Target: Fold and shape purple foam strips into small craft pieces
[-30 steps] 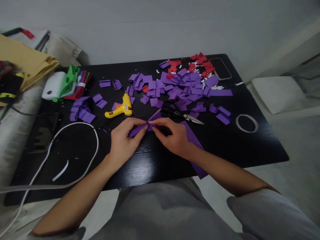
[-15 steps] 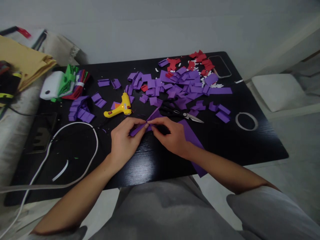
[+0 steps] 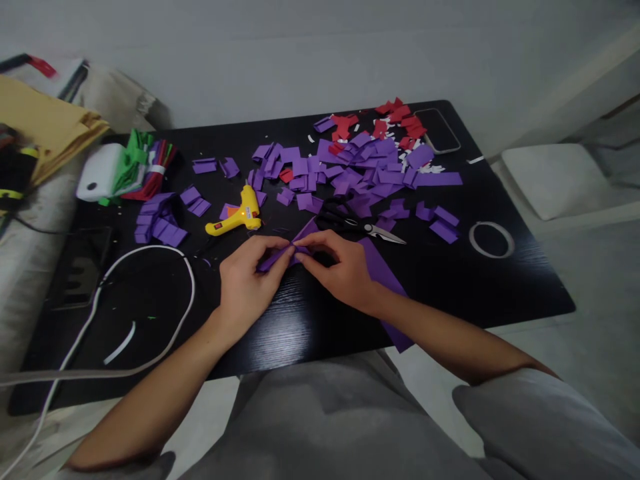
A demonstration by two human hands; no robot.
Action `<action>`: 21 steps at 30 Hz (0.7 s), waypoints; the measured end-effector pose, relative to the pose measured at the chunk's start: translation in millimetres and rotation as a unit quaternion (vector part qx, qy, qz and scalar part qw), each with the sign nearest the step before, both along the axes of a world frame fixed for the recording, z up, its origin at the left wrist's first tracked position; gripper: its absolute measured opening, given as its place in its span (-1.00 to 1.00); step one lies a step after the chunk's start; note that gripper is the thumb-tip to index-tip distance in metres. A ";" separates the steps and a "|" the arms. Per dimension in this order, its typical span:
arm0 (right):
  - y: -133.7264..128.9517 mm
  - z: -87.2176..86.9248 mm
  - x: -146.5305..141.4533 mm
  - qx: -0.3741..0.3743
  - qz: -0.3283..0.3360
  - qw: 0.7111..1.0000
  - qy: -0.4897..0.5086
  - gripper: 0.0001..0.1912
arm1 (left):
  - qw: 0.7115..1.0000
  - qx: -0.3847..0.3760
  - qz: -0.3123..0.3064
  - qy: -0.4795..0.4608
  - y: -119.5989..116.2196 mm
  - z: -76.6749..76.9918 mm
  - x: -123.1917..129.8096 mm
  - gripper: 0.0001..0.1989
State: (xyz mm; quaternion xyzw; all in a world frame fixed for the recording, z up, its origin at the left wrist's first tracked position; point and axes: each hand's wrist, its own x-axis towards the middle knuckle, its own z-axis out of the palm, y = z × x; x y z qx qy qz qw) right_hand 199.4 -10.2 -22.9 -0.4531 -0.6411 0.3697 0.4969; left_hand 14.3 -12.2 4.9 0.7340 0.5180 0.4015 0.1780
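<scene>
Between my two hands is a piece of purple paper (image 3: 305, 231), held low over the front half of the black table. My left hand (image 3: 251, 270) pinches it between thumb and fingers from the left. From the other side my right hand (image 3: 341, 270) pinches it too, the fingertips of both hands nearly touching. Part of the paper is hidden behind the fingers. Under my right wrist lies a long purple paper strip (image 3: 383, 270). Black-handled scissors (image 3: 370, 230) rest just beyond my right hand, and a yellow glue gun (image 3: 240, 217) lies past my left hand.
Many purple pieces (image 3: 360, 163) are heaped at the back, with red pieces (image 3: 400, 113) behind them. A tape ring (image 3: 491, 240) lies at the right. On the left are a white cable (image 3: 193, 287), a phone (image 3: 83, 267) and bundled coloured strips (image 3: 155, 170). A stool (image 3: 550, 180) stands right of the table.
The view has shifted very slightly. My fingertips have moved a little on the purple paper, and both hands still pinch it in about the same place.
</scene>
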 end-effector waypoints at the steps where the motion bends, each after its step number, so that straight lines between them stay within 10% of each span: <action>1: 0.3 -0.2 -0.1 -0.001 -0.003 1.000 0.004 -0.87 | 1.000 -0.001 0.000 -0.001 -0.3 0.4 0.3 -0.90; 16: 19.6 -0.7 10.0 -0.182 0.027 0.963 0.197 -0.74 | 0.995 -0.013 -0.091 -0.025 -1.5 0.4 -5.2 -0.38; 21: 15.7 2.9 7.9 -0.161 0.031 0.969 0.186 -0.75 | 0.998 0.017 -0.057 -0.003 -0.6 -5.8 0.6 -0.65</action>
